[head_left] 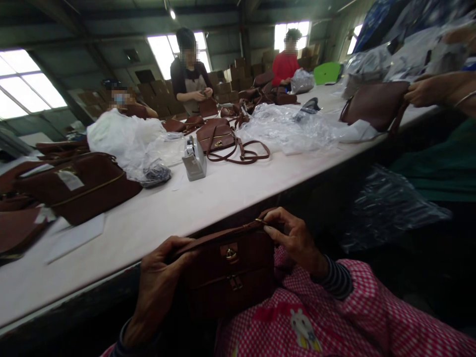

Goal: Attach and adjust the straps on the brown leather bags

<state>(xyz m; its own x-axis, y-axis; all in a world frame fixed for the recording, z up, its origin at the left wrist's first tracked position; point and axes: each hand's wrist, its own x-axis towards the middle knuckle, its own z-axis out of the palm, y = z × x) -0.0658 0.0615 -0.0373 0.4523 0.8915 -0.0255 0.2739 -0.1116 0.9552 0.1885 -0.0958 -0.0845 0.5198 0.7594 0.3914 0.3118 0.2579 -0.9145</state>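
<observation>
A dark brown bag (230,285) with a brass-coloured clasp on its front rests upright on my lap, below the table's near edge. My left hand (159,280) grips the bag's upper left corner, thumb in front and fingers behind. At the upper right corner, my right hand (292,235) pinches the strap end beside a small gold ring. The bag's back and the tips of several left fingers are hidden.
The white table (238,193) crosses the view. On it are a large brown bag (82,183), a grey dispenser (194,161), a strapped bag (215,134) and clear plastic (290,129). A person's hand (427,90) holds another bag at right; more people stand behind.
</observation>
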